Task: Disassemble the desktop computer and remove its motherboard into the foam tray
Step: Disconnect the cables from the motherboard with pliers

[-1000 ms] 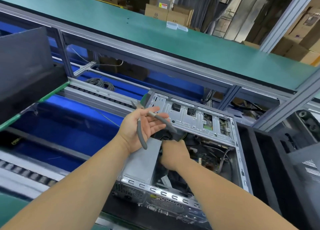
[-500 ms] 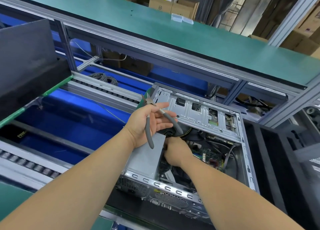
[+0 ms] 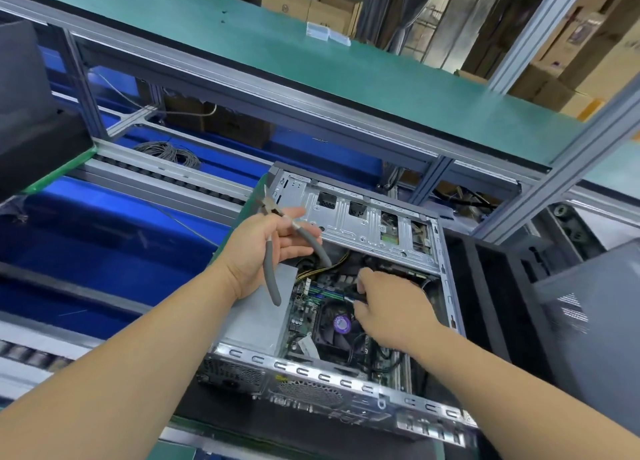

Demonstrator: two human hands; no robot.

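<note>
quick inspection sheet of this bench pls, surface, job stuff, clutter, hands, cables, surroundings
surface: blue conveyor belt left of the case.
job's things: open computer case lying on its side, motherboard still inside; black foam tray right of it.
clutter: small clear boxes on the green shelf.
grippers: left hand holds pliers; right hand reaches inside, fingers pinching something small.
cables: yellow wires inside; grey coil beyond the belt.
surroundings: cardboard boxes behind.

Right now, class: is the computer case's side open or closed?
Open. The computer case has no side panel over it, so its motherboard and cooler fan show.
</note>
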